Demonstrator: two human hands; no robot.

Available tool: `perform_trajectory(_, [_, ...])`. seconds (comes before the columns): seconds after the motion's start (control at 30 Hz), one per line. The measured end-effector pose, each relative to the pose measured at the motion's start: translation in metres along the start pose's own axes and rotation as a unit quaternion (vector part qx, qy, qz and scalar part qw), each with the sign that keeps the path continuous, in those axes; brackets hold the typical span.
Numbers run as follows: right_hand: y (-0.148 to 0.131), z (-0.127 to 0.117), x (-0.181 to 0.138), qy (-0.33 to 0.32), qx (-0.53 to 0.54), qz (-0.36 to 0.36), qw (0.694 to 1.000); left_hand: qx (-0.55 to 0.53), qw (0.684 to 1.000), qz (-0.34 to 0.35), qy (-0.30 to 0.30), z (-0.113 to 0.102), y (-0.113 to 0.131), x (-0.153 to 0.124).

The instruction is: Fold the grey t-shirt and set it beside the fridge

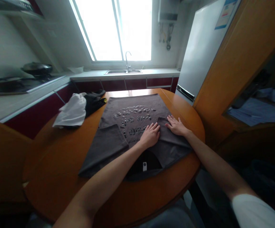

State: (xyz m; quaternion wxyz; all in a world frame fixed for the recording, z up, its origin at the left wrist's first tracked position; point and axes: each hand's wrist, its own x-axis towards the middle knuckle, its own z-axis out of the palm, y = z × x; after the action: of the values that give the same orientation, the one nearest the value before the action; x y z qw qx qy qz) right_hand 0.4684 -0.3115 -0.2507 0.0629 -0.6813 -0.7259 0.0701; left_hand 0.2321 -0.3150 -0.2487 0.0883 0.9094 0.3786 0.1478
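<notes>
A dark grey T-shirt (132, 117) with pale print lies spread flat on the round wooden table (56, 177), its collar towards me. Both short sleeves are folded inward over the body. My left hand (150, 135) lies flat with fingers stretched out on the inner edge of the right-hand folded sleeve, near the print. My right hand (176, 125) rests flat and open on the same folded sleeve, just to the right. Neither hand holds anything.
A white cloth (72, 111) and a dark garment (94, 100) lie piled at the table's far left. Beyond are a kitchen counter with a sink (123, 71), a stove with pans (21, 80), and a fridge (199, 53) to the right.
</notes>
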Motion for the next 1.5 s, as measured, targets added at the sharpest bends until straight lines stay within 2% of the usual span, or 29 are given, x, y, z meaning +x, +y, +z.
perform_trajectory(0.1, [0.004,-0.001,0.001,0.01,0.006,0.004,1.0,0.0,1.0,-0.005,-0.003,-0.001,0.0,0.0])
perform_trajectory(0.27, [0.016,-0.012,0.0,0.072,0.038,0.027,0.996,0.0,1.0,-0.005,-0.004,-0.004,0.001,-0.001])
perform_trajectory(0.4, [0.015,-0.011,-0.011,-0.004,0.021,-0.049,0.999,0.003,1.0,-0.002,-0.002,-0.003,0.001,-0.001])
perform_trajectory(0.53, [0.007,-0.008,-0.037,-0.021,0.009,-0.092,0.996,0.001,1.0,0.0,0.001,-0.001,-0.001,0.001])
perform_trajectory(0.8, [-0.005,-0.013,-0.118,-0.045,0.023,-0.115,0.992,-0.002,1.0,-0.001,0.0,0.0,-0.001,0.0])
perform_trajectory(0.9, [-0.008,-0.019,-0.131,-0.062,0.033,-0.115,0.991,-0.011,1.0,-0.003,-0.004,-0.001,0.001,0.001])
perform_trajectory(1.03, [-0.014,-0.035,-0.103,-0.038,0.048,-0.119,0.991,-0.074,0.997,-0.022,-0.025,-0.012,0.0,0.012])
perform_trajectory(1.17, [-0.029,-0.045,-0.046,-0.007,0.054,-0.104,0.993,-0.147,0.989,0.007,0.023,-0.052,-0.015,0.024])
perform_trajectory(1.27, [-0.043,-0.044,-0.008,-0.043,0.037,-0.084,0.995,-0.148,0.987,-0.015,0.06,-0.098,-0.048,0.018])
perform_trajectory(1.37, [-0.054,-0.036,0.015,-0.083,0.014,-0.084,0.993,-0.123,0.985,-0.077,0.092,-0.135,-0.095,-0.006])
perform_trajectory(1.43, [-0.057,-0.027,0.024,-0.079,0.005,-0.083,0.993,-0.098,0.984,-0.113,0.097,-0.146,-0.128,-0.029])
perform_trajectory(1.5, [-0.059,-0.017,0.028,-0.062,0.002,-0.079,0.995,-0.07,0.983,-0.145,0.093,-0.143,-0.154,-0.054])
